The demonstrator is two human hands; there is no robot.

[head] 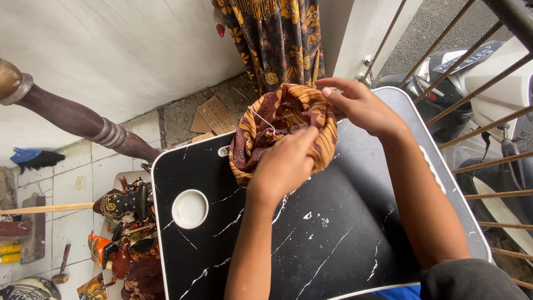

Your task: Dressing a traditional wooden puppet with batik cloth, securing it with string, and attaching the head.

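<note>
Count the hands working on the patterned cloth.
2. The left hand presses the batik cloth from the near side; the right hand pinches its far edge, above the black marbled table.

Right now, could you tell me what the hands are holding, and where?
Both grip the batik cloth: left hand at its bunched middle, right hand at its upper edge.

Brown-orange batik cloth (288, 119), black marbled tray (333, 233)
</note>
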